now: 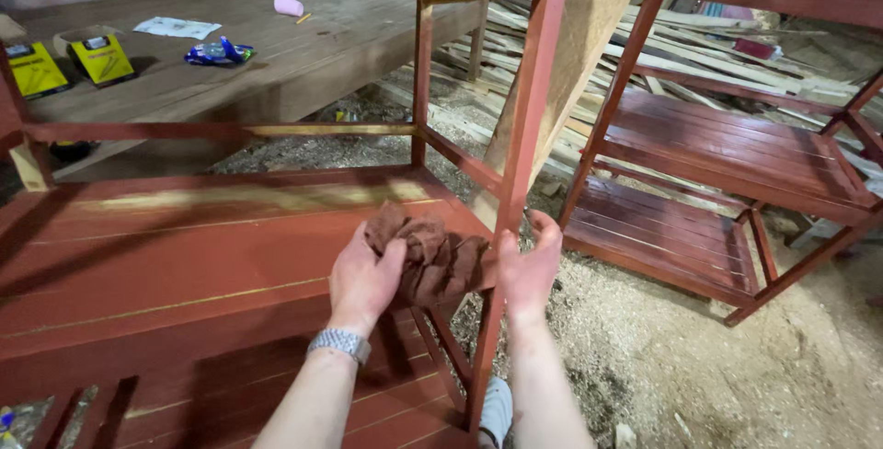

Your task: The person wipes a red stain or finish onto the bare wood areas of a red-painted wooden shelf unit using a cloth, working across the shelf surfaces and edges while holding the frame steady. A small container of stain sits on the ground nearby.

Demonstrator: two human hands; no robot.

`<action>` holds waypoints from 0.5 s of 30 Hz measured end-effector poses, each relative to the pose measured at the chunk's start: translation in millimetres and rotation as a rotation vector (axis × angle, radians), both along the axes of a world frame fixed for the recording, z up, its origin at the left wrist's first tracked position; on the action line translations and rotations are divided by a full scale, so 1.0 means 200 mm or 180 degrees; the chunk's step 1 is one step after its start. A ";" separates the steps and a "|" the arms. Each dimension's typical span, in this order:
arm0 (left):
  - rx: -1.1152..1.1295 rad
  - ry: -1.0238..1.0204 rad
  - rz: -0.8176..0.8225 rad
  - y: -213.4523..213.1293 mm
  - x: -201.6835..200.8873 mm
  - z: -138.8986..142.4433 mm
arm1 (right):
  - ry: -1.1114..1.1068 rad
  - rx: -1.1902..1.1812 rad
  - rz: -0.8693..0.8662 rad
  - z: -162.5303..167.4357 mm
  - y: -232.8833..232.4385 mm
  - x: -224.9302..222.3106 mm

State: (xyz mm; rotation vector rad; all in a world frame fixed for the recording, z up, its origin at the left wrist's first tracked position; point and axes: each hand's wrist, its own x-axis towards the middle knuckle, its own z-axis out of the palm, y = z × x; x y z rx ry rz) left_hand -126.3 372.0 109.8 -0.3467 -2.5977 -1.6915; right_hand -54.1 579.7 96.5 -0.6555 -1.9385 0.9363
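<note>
From my feed, the red shelf unit (230, 256) ran off the left and bottom edges, so I couldn't see its feet. My left hand (363, 279) covered part of the brown rag (432, 260). The 2 yellow boxes (97, 55) were too small to make out, and the second rack (736, 150) got clipped on the right.
</note>
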 end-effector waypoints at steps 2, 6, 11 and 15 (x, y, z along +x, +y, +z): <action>0.0342 0.0101 0.0007 0.02 -0.01 -0.03 | -0.0007 -0.0356 0.0268 -0.02 0.12 -0.04; 0.1517 0.0528 -0.0142 0.11 -0.05 -0.07 | -0.0088 -0.0908 0.0977 -0.14 0.23 -0.16; 0.2546 -0.0371 -0.1136 0.50 -0.15 -0.02 | 0.0592 -0.0990 0.1545 -0.26 0.29 -0.19; 0.1907 0.0628 -0.0832 0.85 -0.23 0.04 | 0.0610 -0.1147 0.1625 -0.26 0.29 -0.17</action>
